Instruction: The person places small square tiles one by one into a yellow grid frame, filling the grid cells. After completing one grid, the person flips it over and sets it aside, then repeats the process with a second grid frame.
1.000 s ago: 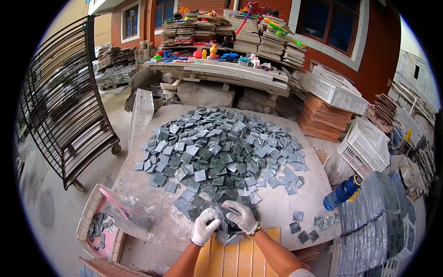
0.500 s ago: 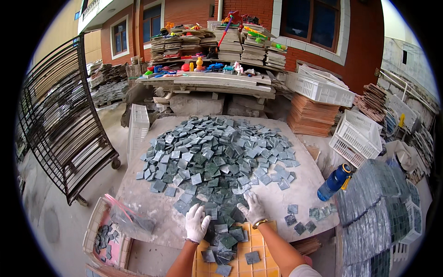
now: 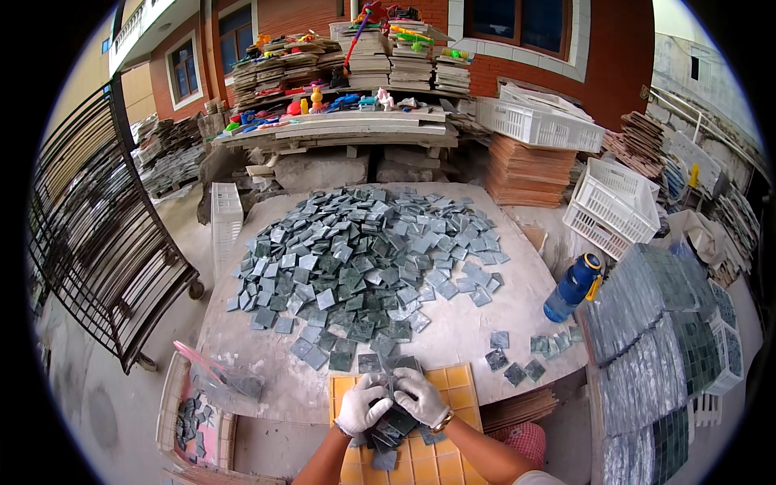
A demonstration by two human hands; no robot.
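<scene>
- Grey-green square stone tiles [image 3: 388,428] sit bunched on the yellow gridded plastic tray [image 3: 453,388], under both gloves.
- Left hand [image 3: 360,406], white-gloved: fingers curled down onto the bunch, apparently corralling it.
- Right hand [image 3: 420,396]: likewise cupped over the tiles.
- Large loose heap of matching tiles [image 3: 364,267] covers the pale dusty tabletop [image 3: 461,331].
- Blue water bottle [image 3: 572,288] lies rightward.
</scene>
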